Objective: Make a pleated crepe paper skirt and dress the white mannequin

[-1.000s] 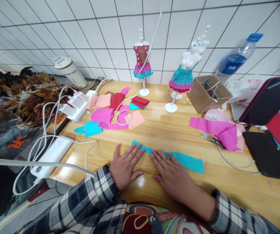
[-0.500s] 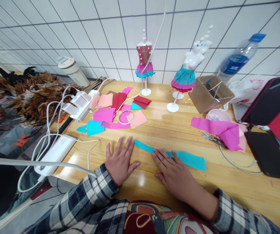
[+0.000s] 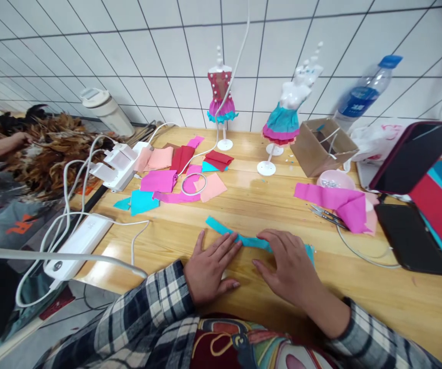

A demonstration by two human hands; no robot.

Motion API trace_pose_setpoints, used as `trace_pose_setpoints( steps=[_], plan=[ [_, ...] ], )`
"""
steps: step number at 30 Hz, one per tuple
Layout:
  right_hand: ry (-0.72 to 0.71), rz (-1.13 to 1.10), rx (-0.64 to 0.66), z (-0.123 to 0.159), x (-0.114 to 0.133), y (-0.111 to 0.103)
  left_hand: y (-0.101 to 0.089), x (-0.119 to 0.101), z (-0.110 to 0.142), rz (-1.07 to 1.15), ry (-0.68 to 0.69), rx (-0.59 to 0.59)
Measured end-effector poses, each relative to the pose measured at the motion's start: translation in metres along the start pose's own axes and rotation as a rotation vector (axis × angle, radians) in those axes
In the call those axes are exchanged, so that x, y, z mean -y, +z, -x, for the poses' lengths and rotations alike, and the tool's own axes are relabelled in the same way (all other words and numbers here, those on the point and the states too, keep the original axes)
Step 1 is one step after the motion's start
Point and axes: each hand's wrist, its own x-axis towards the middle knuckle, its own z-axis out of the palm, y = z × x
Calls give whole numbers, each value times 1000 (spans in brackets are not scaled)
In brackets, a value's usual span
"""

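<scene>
A narrow turquoise strip of crepe paper (image 3: 249, 241) lies across the wooden table in front of me, partly covered by my hands. My left hand (image 3: 211, 266) rests flat, its fingertips pressing on the strip left of its middle. Over the right part arches my right hand (image 3: 288, 261), fingers bent and thumb apart, fingertips at the strip's upper edge. The strip's right end (image 3: 310, 252) shows past that hand. Whether the right fingers grip any paper is hidden.
Paper scraps (image 3: 159, 180) and a white ring (image 3: 194, 184) lie back left. Two small dress forms (image 3: 220, 92) stand by the wall. Right are scissors (image 3: 328, 217), magenta paper (image 3: 349, 207) and a phone (image 3: 413, 238). Cables and a power bank (image 3: 78, 246) lie left; another person's hand (image 3: 11, 145) touches feathers.
My left hand lifted off the strip's left end, then came down further right on it. My right hand moved right and its fingers bent, changing from flat to arched.
</scene>
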Motion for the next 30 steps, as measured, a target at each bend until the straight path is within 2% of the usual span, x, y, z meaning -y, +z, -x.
trace_pose_setpoints(
  steps=[5,9,13,16,23,30],
  plan=[
    [44,3,221,-8,-8,-1,0,10,4,-51,-36,10],
    [99,-63,304,-12,-10,-3,-2,17,5,-97,-24,16],
    [241,-112,397,-18,-11,-9,-2,18,5,-98,-7,13],
    [285,-113,422,-22,-8,-12,-2,18,4,-84,2,4],
    [280,19,393,-22,-4,-8,1,20,2,-52,41,-27],
    [321,22,519,-34,-14,-13,2,23,-2,26,73,13]
  ],
)
